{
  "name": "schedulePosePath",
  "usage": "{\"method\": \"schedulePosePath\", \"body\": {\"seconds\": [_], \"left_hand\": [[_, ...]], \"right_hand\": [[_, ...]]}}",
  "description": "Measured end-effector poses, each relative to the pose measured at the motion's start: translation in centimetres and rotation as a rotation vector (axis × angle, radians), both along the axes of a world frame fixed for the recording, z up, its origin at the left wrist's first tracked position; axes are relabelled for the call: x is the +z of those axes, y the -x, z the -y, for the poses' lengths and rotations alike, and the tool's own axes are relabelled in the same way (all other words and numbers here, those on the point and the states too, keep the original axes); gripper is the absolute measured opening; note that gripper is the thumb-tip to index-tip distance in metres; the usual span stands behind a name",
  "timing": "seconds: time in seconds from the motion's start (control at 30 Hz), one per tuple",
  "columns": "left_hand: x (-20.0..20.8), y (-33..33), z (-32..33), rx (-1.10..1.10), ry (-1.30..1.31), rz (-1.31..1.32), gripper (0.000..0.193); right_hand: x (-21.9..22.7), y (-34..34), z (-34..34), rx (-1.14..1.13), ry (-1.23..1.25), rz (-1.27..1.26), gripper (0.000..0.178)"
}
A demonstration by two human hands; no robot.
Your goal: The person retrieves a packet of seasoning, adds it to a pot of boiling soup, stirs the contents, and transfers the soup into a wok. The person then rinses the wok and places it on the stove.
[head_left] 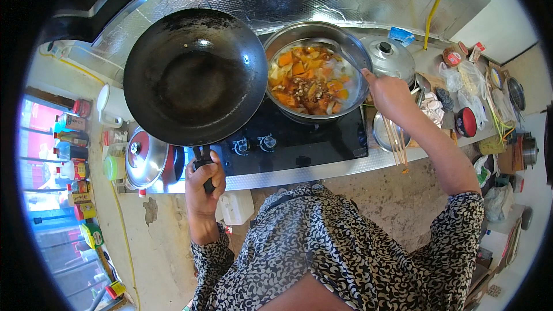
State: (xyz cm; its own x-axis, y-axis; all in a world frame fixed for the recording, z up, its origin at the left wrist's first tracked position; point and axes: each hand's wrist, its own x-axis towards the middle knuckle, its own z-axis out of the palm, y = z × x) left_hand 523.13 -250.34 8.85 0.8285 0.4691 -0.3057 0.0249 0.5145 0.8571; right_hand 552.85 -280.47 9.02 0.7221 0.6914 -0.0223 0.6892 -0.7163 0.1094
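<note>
My left hand (205, 187) is wrapped round the black handle of a large dark wok (178, 112), held up over the left part of the stove. The wok's inside is bare apart from a tiny scrap and some wet shine. In a steel pot (361, 103) beside it, orange and pale chunks (298, 69) lie in liquid with dark brown bits on top. My right hand (389, 91) is closed on a long-handled metal cooking utensil (348, 57). Its head dips in at the pot's far side; its exact shape is hard to make out.
Under both vessels is a black glass stove (311, 150). A lidded pot (147, 158) stands to the left. At right are another lidded pot (391, 60), chopsticks (396, 141), a red bowl (465, 122) and plastic bags. Bottles (72, 152) line the window side.
</note>
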Motion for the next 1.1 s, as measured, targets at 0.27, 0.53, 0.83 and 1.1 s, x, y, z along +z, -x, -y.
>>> {"method": "schedulePosePath", "body": {"seconds": [0.27, 0.53, 0.83, 1.1], "left_hand": [[-0.5, 0.1, 0.0, 0.003, 0.024, -0.015, 0.013], [-0.3, 0.2, -0.1, 0.001, 0.028, -0.018, 0.014], [0.1, -0.2, -0.3, -0.014, 0.077, 0.019, 0.020], [-0.3, -0.2, -0.9, -0.026, 0.021, 0.023, 0.020]], "right_hand": [[2.7, -4.6, 1.6, -0.016, -0.083, -0.504, 0.044], [4.9, -3.9, 1.8, -0.354, -0.223, -1.209, 0.046], [0.0, -1.7, 0.1, -0.361, -0.496, -1.570, 0.053], [2.7, -0.6, 3.0, -0.446, -0.647, -1.400, 0.050]]}}
